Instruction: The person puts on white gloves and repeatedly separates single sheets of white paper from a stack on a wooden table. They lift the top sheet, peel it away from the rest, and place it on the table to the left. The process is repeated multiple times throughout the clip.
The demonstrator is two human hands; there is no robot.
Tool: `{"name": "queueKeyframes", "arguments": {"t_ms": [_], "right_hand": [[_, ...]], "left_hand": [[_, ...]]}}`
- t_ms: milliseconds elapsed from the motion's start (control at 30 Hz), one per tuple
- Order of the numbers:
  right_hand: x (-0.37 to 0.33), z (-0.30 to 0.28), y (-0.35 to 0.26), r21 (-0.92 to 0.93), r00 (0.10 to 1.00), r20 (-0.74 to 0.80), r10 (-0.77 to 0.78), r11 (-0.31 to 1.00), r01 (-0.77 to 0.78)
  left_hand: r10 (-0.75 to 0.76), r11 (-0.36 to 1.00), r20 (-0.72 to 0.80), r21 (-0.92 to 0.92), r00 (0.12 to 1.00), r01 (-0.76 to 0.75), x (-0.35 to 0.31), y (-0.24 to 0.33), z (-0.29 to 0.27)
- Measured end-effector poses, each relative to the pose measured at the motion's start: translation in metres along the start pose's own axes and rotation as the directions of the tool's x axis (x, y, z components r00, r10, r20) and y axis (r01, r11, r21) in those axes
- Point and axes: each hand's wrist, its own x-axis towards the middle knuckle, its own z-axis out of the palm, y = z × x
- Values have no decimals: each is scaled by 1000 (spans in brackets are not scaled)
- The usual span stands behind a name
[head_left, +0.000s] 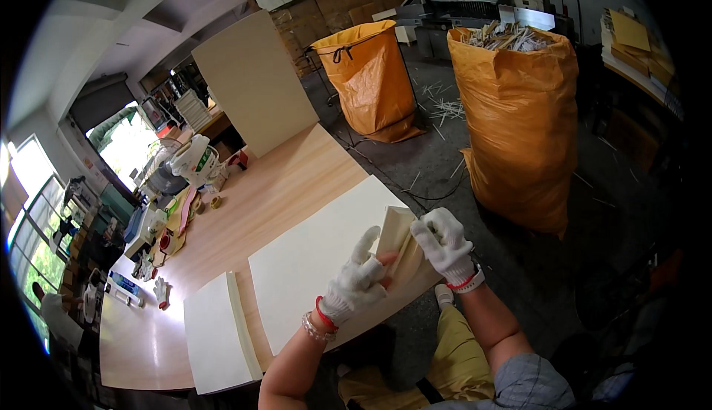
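Over the near right part of a large white paper stack (319, 243), my two hands work on a cream-coloured bent piece of paper or thick card (394, 233). My left hand (357, 280), in a white knit glove with some bare fingertips, grips its left side, one finger stretched upward. At its right side my right hand (445, 244), also gloved, has its fingers curled against the upper edge. Whether the bent piece is loose or a raised corner of the stack, I cannot tell. Red bands circle both wrists.
A second white paper stack (216, 333) lies to the left on the wooden table (297, 174). A tall board (256, 83) stands at the far edge. Beyond are an orange sack (368, 83), a fuller one (515, 128) with paper scraps, and floor scraps (447, 109).
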Motion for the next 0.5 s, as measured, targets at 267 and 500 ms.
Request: {"name": "queueKeyframes", "arguments": {"t_ms": [267,500], "right_hand": [[2,5,-4,92,983,-41,182,980,-177],[-1,3,-3,41,991,-50,122,992,-120]], "left_hand": [[-16,1000,106,23,994,13,1,-5,-2],[-79,993,31,-88,996,81,1,-3,3]]}}
